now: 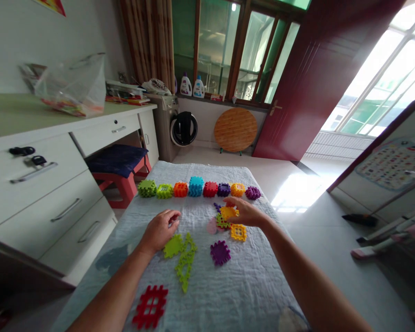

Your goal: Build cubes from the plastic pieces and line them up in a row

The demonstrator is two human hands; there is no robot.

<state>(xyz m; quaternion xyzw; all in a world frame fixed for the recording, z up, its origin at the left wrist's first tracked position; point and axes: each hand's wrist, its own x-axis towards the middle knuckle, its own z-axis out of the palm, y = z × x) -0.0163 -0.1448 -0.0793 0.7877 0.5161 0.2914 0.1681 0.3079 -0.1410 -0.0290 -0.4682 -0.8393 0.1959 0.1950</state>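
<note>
My right hand (247, 212) pinches a yellow toothed square tile (229, 212) above a lime lattice tile (222, 222); part of a dark purple piece (217, 207) shows beside them. A second yellow tile (238, 232), with a window pattern, lies just below that hand. My left hand (162, 229) rests over the cloth with fingers loosely curled and thumb apart, nothing visible in it. Close under it lie a lime square tile (173, 246) and a long lime openwork piece (186, 263). A purple tile (220, 252) and a red lattice tile (151, 306) lie nearer me.
Along the far side of the cloth-covered table (207, 286) runs a row of stacked tiles, among them blue (195, 186), red (210, 189) and orange (180, 189) stacks. A white desk (48, 184) and a stool (119, 161) stand on the left.
</note>
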